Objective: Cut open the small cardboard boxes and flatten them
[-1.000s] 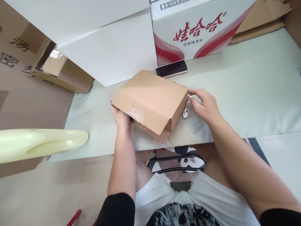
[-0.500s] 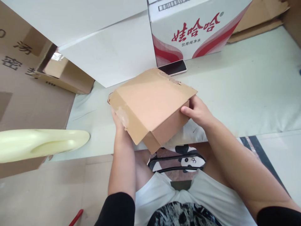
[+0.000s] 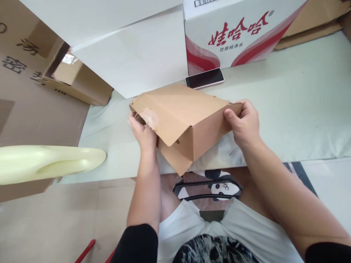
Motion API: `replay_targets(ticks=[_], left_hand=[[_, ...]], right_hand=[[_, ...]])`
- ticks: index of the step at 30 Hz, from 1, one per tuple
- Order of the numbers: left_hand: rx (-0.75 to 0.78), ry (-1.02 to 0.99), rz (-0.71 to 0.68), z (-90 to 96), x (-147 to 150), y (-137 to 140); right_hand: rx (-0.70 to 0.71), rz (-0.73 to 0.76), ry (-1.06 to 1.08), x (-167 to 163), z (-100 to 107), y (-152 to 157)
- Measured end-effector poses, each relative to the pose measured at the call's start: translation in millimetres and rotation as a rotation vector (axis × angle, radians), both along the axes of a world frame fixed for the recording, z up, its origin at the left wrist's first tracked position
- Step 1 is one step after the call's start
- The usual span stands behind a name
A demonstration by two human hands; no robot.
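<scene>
A brown cardboard box [image 3: 189, 109] is held at the table's front edge between both hands, tilted, with its flaps standing out at the near left end. My left hand [image 3: 143, 133] grips that end, its fingers partly hidden under a flap with a whitish torn patch. At the right end, my right hand [image 3: 245, 122] is closed on the side wall, thumb on the front face and fingers behind. Whether anything is inside the box I cannot tell.
Behind the box lies a phone [image 3: 205, 78], near a white carton with red lettering [image 3: 227, 44] and a large plain white box [image 3: 137, 58]. Cardboard boxes [image 3: 82, 82] stand at the left. A pale yellow curved object [image 3: 55, 164] juts in from the left over the pale-covered table [image 3: 296, 106].
The box has turned and tipped, so its near end gapes with one flap lower. My right hand has shifted right and up along its side. More of the phone shows.
</scene>
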State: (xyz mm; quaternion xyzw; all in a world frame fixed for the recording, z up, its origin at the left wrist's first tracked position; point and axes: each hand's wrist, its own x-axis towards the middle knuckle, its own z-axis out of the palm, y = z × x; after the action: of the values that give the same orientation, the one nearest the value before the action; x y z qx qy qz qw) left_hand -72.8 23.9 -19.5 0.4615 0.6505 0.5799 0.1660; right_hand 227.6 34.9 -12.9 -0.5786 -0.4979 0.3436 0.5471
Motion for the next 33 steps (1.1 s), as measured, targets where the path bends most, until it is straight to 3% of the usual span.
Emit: replay_targets(ticks=[4, 9, 12, 14, 18, 22, 28, 30, 33], left_hand=[[0.063, 0.299, 0.091, 13.4, 9, -10], [0.116, 0.433, -0.301, 29.2, 17, -17], [0.115, 0.481, -0.351, 42.9, 26, -22], [0.048, 0.429, -0.409, 54.7, 35, -29], [-0.24, 0.083, -0.657, 74.4, 52, -40], [-0.281, -0.18, -0.779, 84.2, 49, -45], [-0.393, -0.176, -1.404, 99.5, 39, -46], [-0.392, -0.211, -1.363, 98.9, 37, -46], [-0.294, -0.326, -1.011, 91.6, 30, -47]], right_hand=[[0.053, -0.095, -0.021, 4, -10, 4], [0.042, -0.128, -0.074, 2, -13, 6], [0.023, -0.164, -0.106, -1, -9, 5], [0.013, -0.192, -0.138, -1, -7, 4], [0.006, -0.22, -0.191, 2, -7, 5], [-0.005, -0.222, -0.165, 5, -8, 6], [0.028, -0.171, -0.165, 4, -8, 4], [0.025, -0.152, -0.172, 3, -7, 4], [0.022, -0.128, -0.148, 1, -4, 3]])
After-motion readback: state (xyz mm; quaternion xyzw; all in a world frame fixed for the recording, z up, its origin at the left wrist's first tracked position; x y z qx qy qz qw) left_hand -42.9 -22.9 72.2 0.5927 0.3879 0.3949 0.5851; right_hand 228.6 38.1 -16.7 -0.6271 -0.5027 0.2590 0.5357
